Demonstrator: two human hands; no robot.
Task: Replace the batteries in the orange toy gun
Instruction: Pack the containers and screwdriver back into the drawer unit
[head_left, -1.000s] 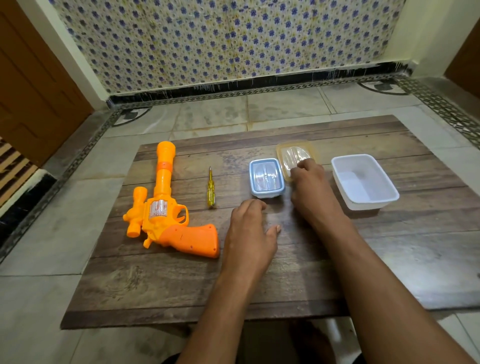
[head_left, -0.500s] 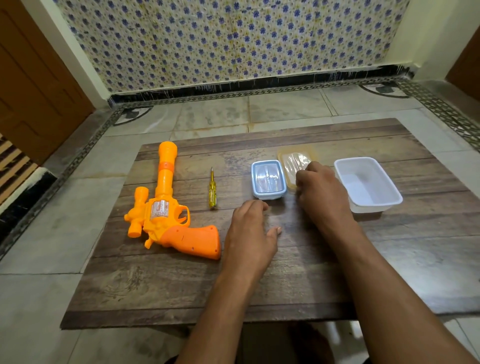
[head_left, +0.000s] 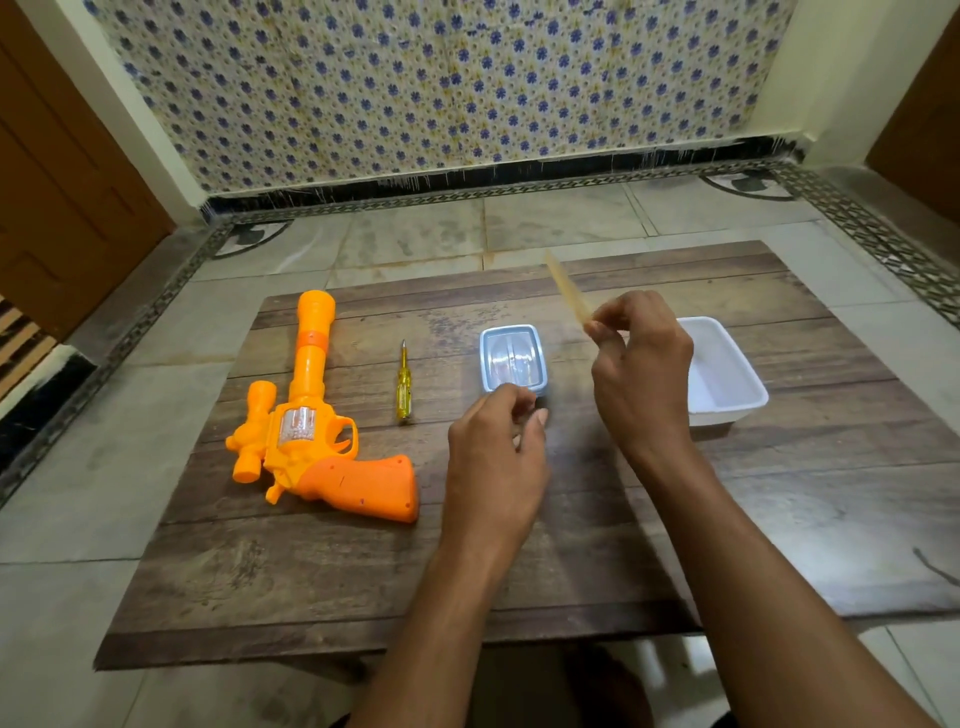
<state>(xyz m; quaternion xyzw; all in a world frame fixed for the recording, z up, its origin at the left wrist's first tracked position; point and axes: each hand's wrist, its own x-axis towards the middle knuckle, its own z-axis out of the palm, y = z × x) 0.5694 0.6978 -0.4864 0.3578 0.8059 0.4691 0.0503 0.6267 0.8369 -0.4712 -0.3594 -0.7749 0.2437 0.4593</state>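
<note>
My right hand (head_left: 641, 374) pinches the yellowish lid (head_left: 567, 286) edge-up, clear of the bench (head_left: 519, 571). Left hand (head_left: 493, 457) curled, empty. Best park it aside, flat.

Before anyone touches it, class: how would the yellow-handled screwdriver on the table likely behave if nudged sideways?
The screwdriver looks slim and round-handled, so it would probably roll across the smooth table. It appears small and plastic-handled, so likely light and easily knocked. Its rigid shaft should not bend.

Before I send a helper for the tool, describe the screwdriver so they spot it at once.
On the wooden board, look between the orange toy gun and the blue-rimmed box. The screwdriver lies there alone, tip pointing away from the person. It is the only thin item, with a clear yellow handle.
</note>
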